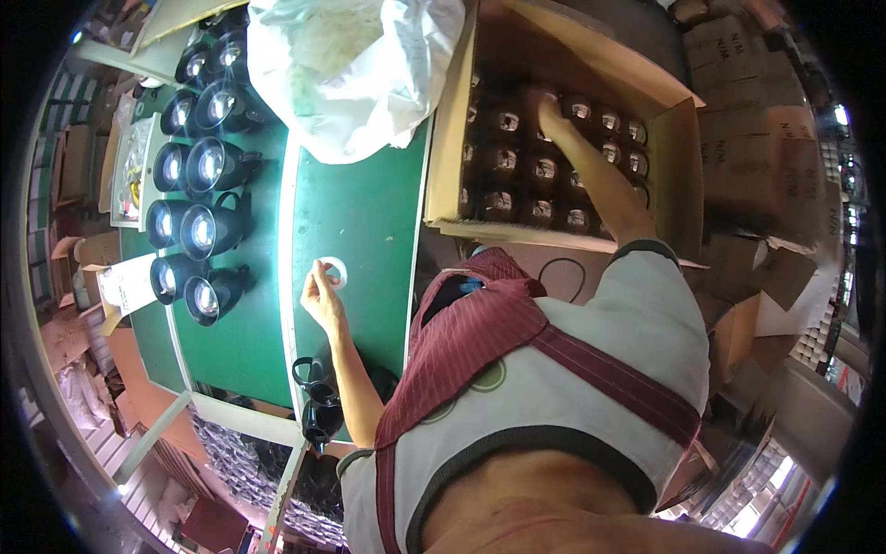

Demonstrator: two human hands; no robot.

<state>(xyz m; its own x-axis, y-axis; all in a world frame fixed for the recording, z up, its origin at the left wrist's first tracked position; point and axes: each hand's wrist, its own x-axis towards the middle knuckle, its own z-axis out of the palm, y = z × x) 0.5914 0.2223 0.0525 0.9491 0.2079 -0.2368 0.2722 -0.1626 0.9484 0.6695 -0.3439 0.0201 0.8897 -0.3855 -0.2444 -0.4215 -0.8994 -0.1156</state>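
My left hand (321, 295) is over the green table, its fingers closed on a white ring (341, 273). My right arm stretches into an open cardboard box (678, 152), where my right hand (544, 109) is down among rows of dark round pieces with shiny faces (544, 168). Its fingers are blurred, so their grip does not show. Black lamp-like pieces with bright round reflectors (203, 231) and handles stand in two columns on the left part of the table. Near my left forearm are a few more black pieces with loop handles (316, 377).
A white plastic bag (355, 83) covers the far end of the green table (355, 208), beside the box. Stacked cartons (752, 157) stand to the right. A shallow tray (132, 180) and a white sheet (129, 284) lie at the table's left edge.
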